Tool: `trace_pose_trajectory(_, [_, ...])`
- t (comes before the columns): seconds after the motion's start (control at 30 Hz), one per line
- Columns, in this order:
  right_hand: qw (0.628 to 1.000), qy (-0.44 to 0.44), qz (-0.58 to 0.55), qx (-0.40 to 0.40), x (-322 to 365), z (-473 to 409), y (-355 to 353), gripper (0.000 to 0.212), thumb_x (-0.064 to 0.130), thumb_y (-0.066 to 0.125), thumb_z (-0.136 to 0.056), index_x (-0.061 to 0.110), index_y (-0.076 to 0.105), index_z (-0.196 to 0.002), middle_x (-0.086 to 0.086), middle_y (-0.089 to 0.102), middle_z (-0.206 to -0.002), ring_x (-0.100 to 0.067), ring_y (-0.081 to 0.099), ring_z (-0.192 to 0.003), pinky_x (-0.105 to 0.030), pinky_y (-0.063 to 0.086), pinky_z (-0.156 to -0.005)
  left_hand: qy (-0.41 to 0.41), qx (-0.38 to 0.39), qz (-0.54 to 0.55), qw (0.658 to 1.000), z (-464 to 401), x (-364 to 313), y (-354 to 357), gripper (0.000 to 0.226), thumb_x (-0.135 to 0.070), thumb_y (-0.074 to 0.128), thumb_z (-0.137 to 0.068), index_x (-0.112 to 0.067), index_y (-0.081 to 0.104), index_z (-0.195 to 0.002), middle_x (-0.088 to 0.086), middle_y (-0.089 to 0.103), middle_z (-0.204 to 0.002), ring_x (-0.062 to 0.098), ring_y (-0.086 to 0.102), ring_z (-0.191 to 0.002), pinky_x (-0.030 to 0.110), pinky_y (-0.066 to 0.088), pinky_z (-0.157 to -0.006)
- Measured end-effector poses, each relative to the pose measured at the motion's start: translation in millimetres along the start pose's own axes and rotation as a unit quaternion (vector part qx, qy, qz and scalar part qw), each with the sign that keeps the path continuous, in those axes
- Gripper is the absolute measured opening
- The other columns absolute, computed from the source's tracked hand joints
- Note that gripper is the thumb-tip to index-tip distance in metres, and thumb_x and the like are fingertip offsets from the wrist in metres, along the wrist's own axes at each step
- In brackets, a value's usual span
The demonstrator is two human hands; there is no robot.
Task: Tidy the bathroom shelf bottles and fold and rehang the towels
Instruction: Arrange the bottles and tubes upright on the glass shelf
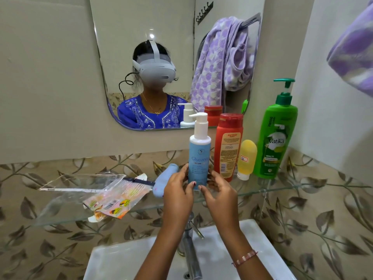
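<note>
A light blue pump bottle (199, 152) with a white pump stands upright on the glass shelf (282, 187). My left hand (177, 190) and my right hand (219, 190) grip its lower part from both sides. To its right stand a red bottle (229, 146), a small yellow tube (246, 158) on its cap, and a tall green pump bottle (277, 136). A pale blue object (164, 179) lies on the shelf left of my hands. A purple-and-white towel (353, 49) hangs at the upper right, and the mirror reflects it.
Printed sachets (113, 203), a clear plastic wrapper (80, 184) and a dark comb (139, 181) lie on the shelf's left half. Below are a white basin (252, 249) and a metal tap (190, 249). A mirror (161, 57) hangs above the shelf.
</note>
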State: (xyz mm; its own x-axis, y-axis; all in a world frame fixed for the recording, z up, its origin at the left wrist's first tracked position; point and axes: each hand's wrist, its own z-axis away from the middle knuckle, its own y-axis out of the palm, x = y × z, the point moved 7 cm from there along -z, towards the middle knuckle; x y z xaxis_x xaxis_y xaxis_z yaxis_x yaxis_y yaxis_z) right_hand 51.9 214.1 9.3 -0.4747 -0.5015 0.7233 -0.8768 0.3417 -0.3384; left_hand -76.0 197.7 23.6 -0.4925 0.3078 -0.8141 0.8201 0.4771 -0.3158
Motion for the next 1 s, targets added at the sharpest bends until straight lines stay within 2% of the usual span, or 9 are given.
trace_pose_trajectory(0.23, [1.000, -0.001, 0.008, -0.009, 2, -1, -1, 0.047, 0.008, 0.067, -0.080, 0.011, 0.054, -0.126, -0.005, 0.062, -0.122, -0.014, 0.061, -0.106, -0.017, 0.046, -0.086, 0.004, 0.019, -0.040, 0.999, -1, 1, 4, 0.046, -0.004, 0.047, -0.091, -0.013, 0.042, -0.136, 0.003, 0.052, -0.137, 0.014, 0.048, -0.126, 0.011, 0.032, -0.095])
trace_pose_trajectory(0.3, [1.000, -0.007, 0.009, -0.014, 3, 1, -2, 0.047, 0.008, 0.067, -0.080, 0.011, 0.054, -0.125, -0.006, 0.062, -0.123, -0.014, 0.061, -0.106, -0.014, 0.045, -0.085, 0.007, 0.013, -0.040, 0.999, 1, 0, 3, 0.045, -0.005, 0.046, -0.091, -0.012, 0.043, -0.135, 0.004, 0.052, -0.137, 0.013, 0.047, -0.126, 0.008, 0.030, -0.094])
trace_pose_trajectory(0.43, [0.996, -0.015, -0.046, -0.073, 5, 13, -12, 0.045, 0.003, 0.067, -0.080, 0.006, 0.055, -0.123, -0.012, 0.065, -0.117, -0.010, 0.063, -0.095, 0.003, 0.042, -0.076, 0.019, -0.011, 0.009, 1.000, 10, -3, -3, 0.040, -0.003, 0.044, -0.092, -0.009, 0.047, -0.131, 0.005, 0.055, -0.132, 0.004, 0.047, -0.116, -0.008, 0.030, -0.084])
trace_pose_trajectory(0.53, [0.994, -0.066, -0.034, -0.082, 11, 29, -17, 0.041, 0.000, 0.067, -0.078, 0.004, 0.059, -0.118, -0.010, 0.067, -0.109, -0.013, 0.063, -0.097, -0.001, 0.043, -0.083, 0.005, -0.025, 0.099, 0.995, 16, -5, -10, 0.037, -0.001, 0.044, -0.092, -0.011, 0.052, -0.127, 0.003, 0.060, -0.123, 0.007, 0.053, -0.113, -0.001, 0.040, -0.086])
trace_pose_trajectory(0.6, [0.991, -0.113, -0.023, -0.065, 18, 36, -17, 0.036, -0.002, 0.067, -0.077, 0.002, 0.062, -0.113, -0.010, 0.067, -0.105, -0.019, 0.064, -0.098, -0.013, 0.048, -0.086, -0.004, -0.046, 0.162, 0.986, 18, -10, -18, 0.036, 0.001, 0.044, -0.091, -0.015, 0.055, -0.120, 0.002, 0.063, -0.115, 0.009, 0.059, -0.108, 0.008, 0.046, -0.086])
trace_pose_trajectory(0.7, [0.984, -0.178, -0.001, -0.012, 43, 37, -10, 0.034, 0.002, 0.061, -0.077, 0.002, 0.063, -0.111, -0.010, 0.067, -0.107, -0.020, 0.061, -0.103, -0.026, 0.049, -0.090, 0.015, -0.106, 0.183, 0.977, 20, -18, -42, 0.035, 0.003, 0.044, -0.090, -0.017, 0.059, -0.116, -0.001, 0.066, -0.107, -0.001, 0.062, -0.099, 0.009, 0.047, -0.083])
trace_pose_trajectory(0.83, [0.973, -0.172, 0.019, 0.155, 72, 19, 27, 0.049, 0.003, 0.054, -0.075, 0.008, 0.055, -0.123, -0.008, 0.058, -0.127, -0.020, 0.051, -0.119, -0.023, 0.036, -0.102, 0.009, -0.145, 0.215, 0.966, 17, -19, -73, 0.036, 0.004, 0.042, -0.090, -0.019, 0.059, -0.111, -0.002, 0.066, -0.102, 0.006, 0.062, -0.097, 0.013, 0.049, -0.086])
trace_pose_trajectory(0.93, [0.949, -0.141, 0.107, 0.260, 76, 6, 58, 0.063, 0.009, 0.056, -0.076, 0.021, 0.038, -0.135, -0.002, 0.045, -0.140, -0.020, 0.044, -0.122, -0.033, 0.041, -0.097, -0.012, -0.153, 0.215, 0.965, 14, -14, -88, 0.035, 0.004, 0.042, -0.090, -0.018, 0.059, -0.112, -0.002, 0.065, -0.101, 0.004, 0.061, -0.096, 0.009, 0.050, -0.081])
trace_pose_trajectory(1.0, [0.921, -0.142, 0.176, 0.316, 75, 2, 73, 0.064, 0.013, 0.058, -0.075, 0.024, 0.035, -0.134, 0.001, 0.036, -0.146, -0.022, 0.046, -0.119, -0.036, 0.045, -0.088, -0.027, -0.149, 0.216, 0.965, 15, -10, -93, 0.034, 0.003, 0.042, -0.090, -0.014, 0.060, -0.113, -0.002, 0.065, -0.100, 0.001, 0.061, -0.094, 0.008, 0.050, -0.079])
